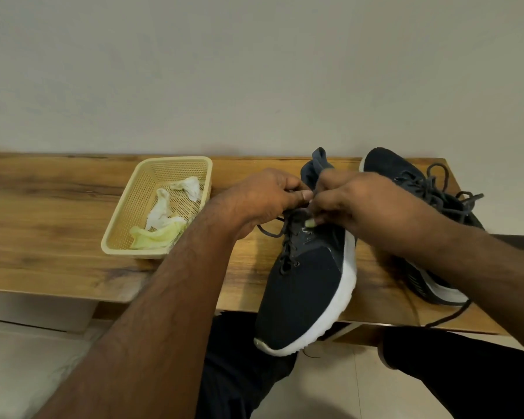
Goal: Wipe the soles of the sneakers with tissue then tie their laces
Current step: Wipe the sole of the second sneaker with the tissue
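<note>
The wiping stage is judged to be finished: crumpled used tissues (176, 213) are seen lying in the yellow perforated basket (124, 219) on the left part of the desk (43, 213), and no tissue is held in either hand. The lace-tying stage is under way on the near sneaker (309, 282), which stands sole-down at the near edge of the desk with its toe overhanging toward the person. Its laces (273, 231) are pinched above the upper eyelets by the left hand (266, 201) and the right hand (351, 204), both with fingers curled round the cord; whether a knot has been formed is hidden by the fingers. The far sneaker (412, 189), at the right and partly behind the right forearm, is seen with its laces (454, 204) loose and sprawled, one end trailing over the desk edge. Its tying is judged to be left, after the present bow is completed.
</note>
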